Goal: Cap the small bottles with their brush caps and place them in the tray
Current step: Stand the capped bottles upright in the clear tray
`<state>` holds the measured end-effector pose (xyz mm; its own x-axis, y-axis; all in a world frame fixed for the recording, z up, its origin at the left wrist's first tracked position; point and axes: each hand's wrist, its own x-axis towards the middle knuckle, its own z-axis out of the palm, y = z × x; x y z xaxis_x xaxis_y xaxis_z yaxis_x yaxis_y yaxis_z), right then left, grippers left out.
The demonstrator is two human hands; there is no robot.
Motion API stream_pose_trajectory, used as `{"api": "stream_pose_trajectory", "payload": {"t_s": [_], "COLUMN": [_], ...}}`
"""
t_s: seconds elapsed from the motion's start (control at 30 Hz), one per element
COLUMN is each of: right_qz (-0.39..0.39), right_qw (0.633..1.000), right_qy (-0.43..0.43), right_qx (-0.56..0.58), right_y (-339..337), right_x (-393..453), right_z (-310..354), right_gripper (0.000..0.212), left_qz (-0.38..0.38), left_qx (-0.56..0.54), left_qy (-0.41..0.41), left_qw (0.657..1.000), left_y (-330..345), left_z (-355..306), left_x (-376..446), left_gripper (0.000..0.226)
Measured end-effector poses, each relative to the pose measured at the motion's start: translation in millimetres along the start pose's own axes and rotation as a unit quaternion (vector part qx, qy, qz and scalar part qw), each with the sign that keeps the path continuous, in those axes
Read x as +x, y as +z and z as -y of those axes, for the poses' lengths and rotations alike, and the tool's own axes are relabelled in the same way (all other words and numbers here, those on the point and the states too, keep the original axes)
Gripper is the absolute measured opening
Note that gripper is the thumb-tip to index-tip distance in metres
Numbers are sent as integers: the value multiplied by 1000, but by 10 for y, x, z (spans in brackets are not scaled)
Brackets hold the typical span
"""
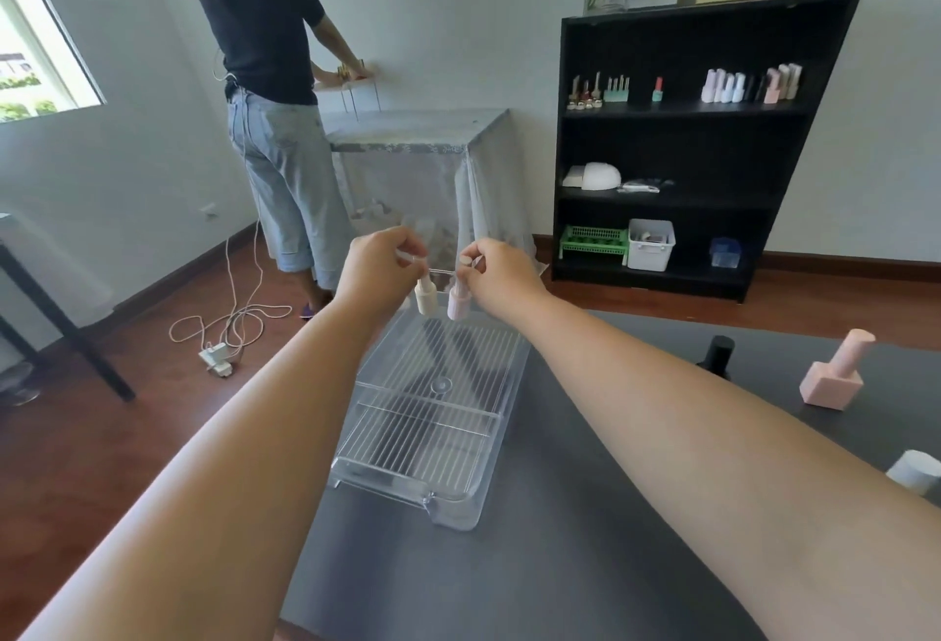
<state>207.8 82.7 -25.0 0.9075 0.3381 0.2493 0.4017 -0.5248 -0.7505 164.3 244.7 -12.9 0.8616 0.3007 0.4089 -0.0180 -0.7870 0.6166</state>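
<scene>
Already capped, a cream bottle [425, 298] and a pink bottle [459, 303] hang over the tray's [458, 513] far end, pinched by the left hand [379, 263] and right hand [496, 268]. Tray seemingly empty; a pink square bottle [835, 375] waits right of it.

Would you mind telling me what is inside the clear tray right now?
The tray shows only its ribbed floor and a clear divider; no bottles lie in it. The cream bottle and pink bottle hang above its far end, whose edge they and the hands partly hide.

Both arms reach forward, left hand [379, 266] and right hand [496, 274] close together, fingers curled in pinches
</scene>
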Motion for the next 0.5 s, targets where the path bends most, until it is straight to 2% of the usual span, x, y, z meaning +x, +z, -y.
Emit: {"api": "stream_pose_trajectory", "payload": {"t_s": [0.27, 0.5], "right_qz": [19, 21], "right_qw": [999, 999], "right_qy": [-13, 4], "right_qx": [-47, -40], "right_y": [173, 253], "right_x": [296, 348], "right_z": [-17, -45], "right_gripper": [10, 15], "left_qz": [3, 15], "left_qx": [8, 0], "left_qy": [10, 5], "left_qw": [1000, 1000], "left_y": [117, 133], "left_z": [153, 156], "left_x": [168, 197], "left_gripper": [14, 18]}}
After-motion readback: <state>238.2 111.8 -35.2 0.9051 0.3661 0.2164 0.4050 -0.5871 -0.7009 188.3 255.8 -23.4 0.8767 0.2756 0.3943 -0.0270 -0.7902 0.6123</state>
